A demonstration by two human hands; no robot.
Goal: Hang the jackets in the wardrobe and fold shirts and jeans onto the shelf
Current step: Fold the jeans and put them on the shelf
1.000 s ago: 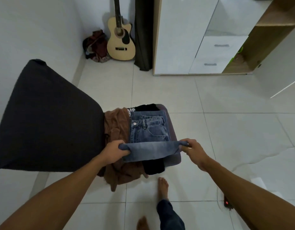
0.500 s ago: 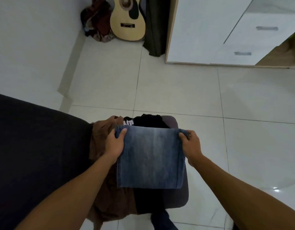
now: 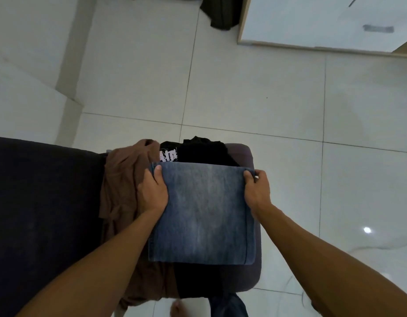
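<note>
In the lower middle of the frame the folded jeans [image 3: 202, 213] lie flat on a pile of clothes on a purple stool [image 3: 248, 156]. The left hand [image 3: 153, 193] grips their left edge near the far corner, thumb on top; the right hand [image 3: 255, 191] pinches the far right corner. A black shirt [image 3: 198, 151] with white print shows beyond the jeans, a brown garment [image 3: 122, 191] to their left. A white wardrobe [image 3: 312, 21] stands at upper right.
</note>
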